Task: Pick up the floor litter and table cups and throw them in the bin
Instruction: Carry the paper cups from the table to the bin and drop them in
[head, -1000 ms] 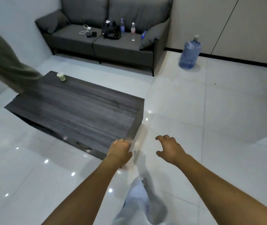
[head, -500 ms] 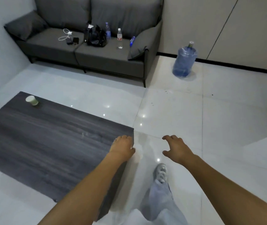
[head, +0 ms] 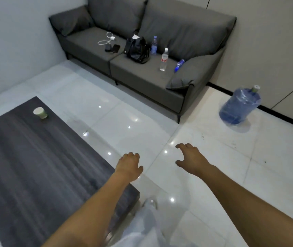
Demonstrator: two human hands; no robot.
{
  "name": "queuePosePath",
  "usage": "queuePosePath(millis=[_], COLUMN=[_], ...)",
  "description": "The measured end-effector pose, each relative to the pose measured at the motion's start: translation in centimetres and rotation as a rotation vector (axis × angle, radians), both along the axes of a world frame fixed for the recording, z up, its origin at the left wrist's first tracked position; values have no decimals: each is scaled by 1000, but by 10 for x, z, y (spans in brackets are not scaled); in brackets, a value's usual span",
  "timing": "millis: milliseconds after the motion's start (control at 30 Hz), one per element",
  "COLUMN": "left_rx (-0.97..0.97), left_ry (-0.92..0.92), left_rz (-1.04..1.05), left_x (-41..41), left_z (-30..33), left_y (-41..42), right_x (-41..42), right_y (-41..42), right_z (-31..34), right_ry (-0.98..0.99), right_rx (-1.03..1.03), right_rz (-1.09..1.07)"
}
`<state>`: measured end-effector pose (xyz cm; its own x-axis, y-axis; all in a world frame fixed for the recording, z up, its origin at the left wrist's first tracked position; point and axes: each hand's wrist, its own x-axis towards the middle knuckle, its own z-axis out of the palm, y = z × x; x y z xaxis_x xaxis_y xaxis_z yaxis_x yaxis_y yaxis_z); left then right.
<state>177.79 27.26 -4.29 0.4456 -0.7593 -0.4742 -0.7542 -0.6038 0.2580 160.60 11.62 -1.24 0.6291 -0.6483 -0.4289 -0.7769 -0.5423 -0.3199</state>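
Dark wood-grain counter [head: 35,166], low, at left on glossy white tiled floor [head: 213,175]. One paper cup [head: 40,112] upright on counter, near far corner. On floor: grey sofa [head: 142,75] against far wall; blue water jug [head: 240,106] right of sofa, near wall; small dark specks [head: 202,135] on tiles in front of jug.

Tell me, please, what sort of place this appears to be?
Probably a lounge or office waiting room: a grey sofa, a low dark wooden coffee table with a paper cup, and a water-cooler jug on tiles.
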Motion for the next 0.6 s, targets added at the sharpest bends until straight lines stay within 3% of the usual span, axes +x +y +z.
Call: queuePosePath(millis=[333, 600], left_rx=[-62, -40], left_ry=[-17, -15], left_rz=[178, 422], left_x=[149, 261], left_z=[-3, -2], left_y=[-169, -207], right_x=[188, 334], right_y=[-170, -243], right_z=[-4, -10], right_ry=[27, 67], right_rx=[-16, -2], right_rz=[208, 444])
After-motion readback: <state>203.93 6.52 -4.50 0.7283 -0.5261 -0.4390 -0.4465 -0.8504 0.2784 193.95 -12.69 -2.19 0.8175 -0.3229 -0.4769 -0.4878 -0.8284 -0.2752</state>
